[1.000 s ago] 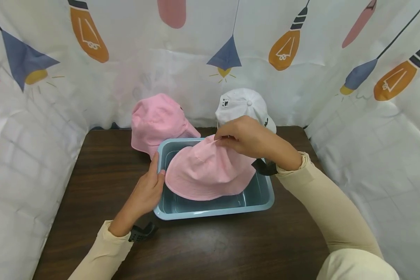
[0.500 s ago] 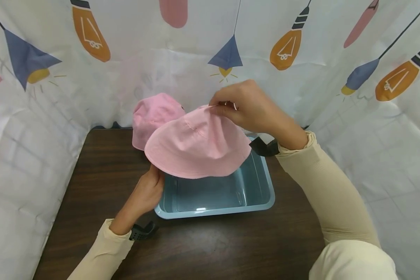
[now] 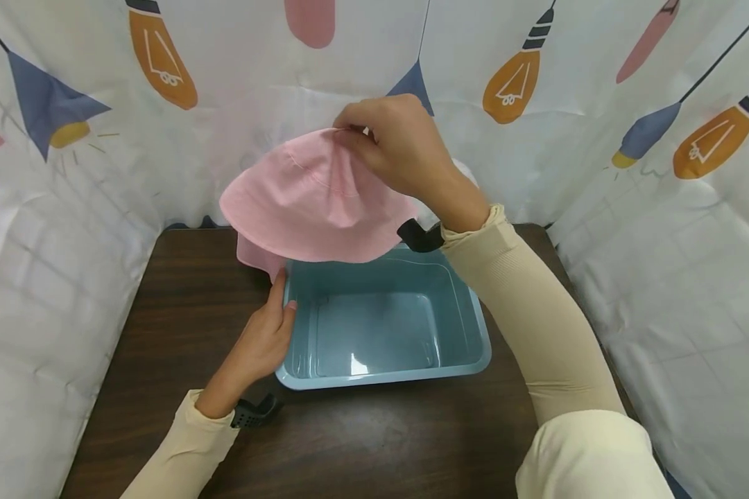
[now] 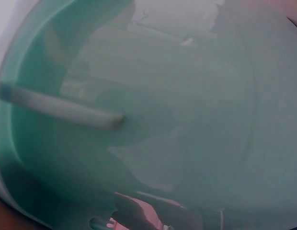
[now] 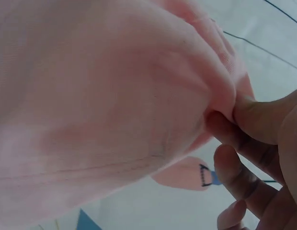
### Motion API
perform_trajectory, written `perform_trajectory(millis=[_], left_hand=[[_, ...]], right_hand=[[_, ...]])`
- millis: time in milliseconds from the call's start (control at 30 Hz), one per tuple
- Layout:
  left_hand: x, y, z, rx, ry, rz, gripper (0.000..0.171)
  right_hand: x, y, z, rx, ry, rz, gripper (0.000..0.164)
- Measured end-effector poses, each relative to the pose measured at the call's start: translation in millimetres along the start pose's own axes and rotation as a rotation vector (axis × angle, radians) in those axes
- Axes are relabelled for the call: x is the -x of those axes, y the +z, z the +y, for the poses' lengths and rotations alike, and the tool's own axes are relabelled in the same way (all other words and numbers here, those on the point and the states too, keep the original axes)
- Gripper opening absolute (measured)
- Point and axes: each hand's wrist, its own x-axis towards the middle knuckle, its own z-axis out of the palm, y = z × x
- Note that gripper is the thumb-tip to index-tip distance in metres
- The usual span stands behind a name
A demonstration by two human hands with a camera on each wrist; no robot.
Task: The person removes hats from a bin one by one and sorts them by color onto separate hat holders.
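Note:
My right hand (image 3: 399, 145) pinches the crown of a light pink bucket hat (image 3: 315, 197), holding it up above the far left of the blue plastic tub (image 3: 387, 378). The brim hangs downward. In the right wrist view, thumb and index finger pinch a fold of the pink cloth (image 5: 115, 105). My left hand (image 3: 259, 343) grips the tub's left side, its thumb at the rim. Nothing lies inside the tub in the head view. Behind the held hat, a second pink hat (image 3: 256, 256) shows only a lower edge.
A white cap (image 3: 465, 170) at the back is mostly hidden behind my right hand and wrist. The tub stands on a dark wooden table (image 3: 374, 443). White printed curtains (image 3: 599, 138) enclose the table at the back and sides.
My right hand has lifted the bucket hat up out of the tub and carried it to the back left, over the other pink hat. The left hand has stayed at the tub's side.

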Motion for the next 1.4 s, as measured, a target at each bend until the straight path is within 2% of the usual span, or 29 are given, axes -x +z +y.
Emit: perform_trajectory(millis=[167,367,667,967,1400], left_hand=[[0.5,-0.2,-0.3,0.009,0.007,0.0,0.066],[1.8,0.5,-0.8,0.02,-0.002,0.0,0.065],[2.0,2.3,-1.7,0.037,-0.032,-0.017,0.066],[1.7,2.3,-2.0,0.066,-0.037,-0.018,0.067],[1.4,2.3,-2.9,0.065,-0.046,-0.015,0.067]], right_hand=[[-15.1,20.9,5.2,0.006,0.091,0.018,0.018],[-31.8,39.7,6.0,0.037,0.126,0.053,0.02],[-51.0,68.6,0.5,0.122,0.165,-0.007,0.023],[-51.1,101.2,-3.2,0.169,0.167,0.006,0.02],[-42.5,122.8,-3.3,0.167,0.14,-0.007,0.022]])
